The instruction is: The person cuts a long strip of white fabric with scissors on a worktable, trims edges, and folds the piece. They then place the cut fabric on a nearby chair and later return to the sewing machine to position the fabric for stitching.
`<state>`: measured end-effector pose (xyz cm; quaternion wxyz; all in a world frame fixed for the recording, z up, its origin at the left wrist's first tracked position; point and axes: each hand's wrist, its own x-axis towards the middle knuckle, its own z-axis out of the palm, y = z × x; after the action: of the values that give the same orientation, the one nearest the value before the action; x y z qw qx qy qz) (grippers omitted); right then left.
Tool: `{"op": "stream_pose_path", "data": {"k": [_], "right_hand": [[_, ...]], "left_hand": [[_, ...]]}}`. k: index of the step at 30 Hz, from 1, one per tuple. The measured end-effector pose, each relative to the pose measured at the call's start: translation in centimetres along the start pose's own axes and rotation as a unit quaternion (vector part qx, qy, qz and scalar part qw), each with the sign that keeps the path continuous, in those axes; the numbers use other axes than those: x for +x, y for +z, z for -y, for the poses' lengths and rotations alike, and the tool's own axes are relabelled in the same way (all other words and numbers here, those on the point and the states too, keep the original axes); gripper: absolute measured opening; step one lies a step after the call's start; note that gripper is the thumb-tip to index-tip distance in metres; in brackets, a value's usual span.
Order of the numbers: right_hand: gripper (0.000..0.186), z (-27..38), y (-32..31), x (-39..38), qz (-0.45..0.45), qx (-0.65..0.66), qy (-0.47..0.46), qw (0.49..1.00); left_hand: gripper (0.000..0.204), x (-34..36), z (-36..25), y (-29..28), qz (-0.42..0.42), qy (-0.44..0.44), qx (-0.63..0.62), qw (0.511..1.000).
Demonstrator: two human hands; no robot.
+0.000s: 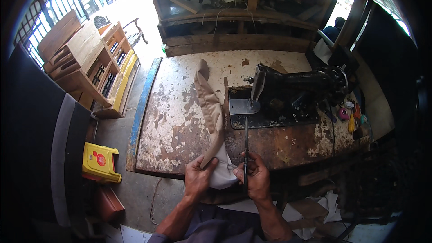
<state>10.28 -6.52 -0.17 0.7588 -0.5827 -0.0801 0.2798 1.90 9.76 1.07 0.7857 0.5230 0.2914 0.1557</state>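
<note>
A long strip of tan cloth with a pale underside (210, 101) lies up the worn table, its near end hanging over the front edge. My left hand (198, 176) is closed on that near end, thumb on top. My right hand (254, 177) is wrapped round a pair of dark scissors (246, 153), blades pointing away from me, and its thumb side meets the edge of the pale cloth. A black sewing machine (292, 83) stands just beyond the scissors, to the right of the cloth.
The table (166, 121) has peeling paint and a blue left edge. Small coloured items, among them a yellow-handled tool (351, 123), lie right of the machine. A wooden cabinet (198, 45) backs the table. A yellow stool (101, 162) is at left; cloth scraps (310, 211) lie lower right.
</note>
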Motion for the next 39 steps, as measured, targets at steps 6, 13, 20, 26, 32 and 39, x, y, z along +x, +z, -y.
{"op": "stream_pose_path", "data": {"k": [6, 13, 20, 26, 32, 39], "right_hand": [[0.056, -0.9, 0.4, -1.0, -0.005, -0.106, -0.044, 0.993], [0.059, 0.5, -0.9, -7.1, 0.06, -0.098, 0.002, 0.993], [0.051, -1.4, -1.8, -9.2, 0.165, 0.069, 0.165, 0.97], [0.049, -1.2, -1.8, -8.8, 0.179, 0.124, 0.185, 0.958], [0.048, -1.1, -1.7, -8.4, 0.191, 0.141, 0.199, 0.951], [0.053, -1.3, -1.6, -7.8, 0.19, 0.205, 0.209, 0.937]], "left_hand": [[0.045, 0.0, 0.8, 0.2, 0.036, -0.062, -0.031, 0.997], [0.035, 1.3, 0.3, 0.8, 0.01, 0.002, -0.057, 0.998], [0.037, 1.5, 0.3, 0.9, 0.007, 0.001, -0.058, 0.998], [0.037, 1.5, 0.1, 0.9, 0.003, -0.005, -0.067, 0.998], [0.036, 1.6, 0.3, 0.9, 0.006, 0.003, -0.072, 0.997], [0.032, 1.7, 0.7, 1.0, 0.002, 0.007, -0.062, 0.998]]}}
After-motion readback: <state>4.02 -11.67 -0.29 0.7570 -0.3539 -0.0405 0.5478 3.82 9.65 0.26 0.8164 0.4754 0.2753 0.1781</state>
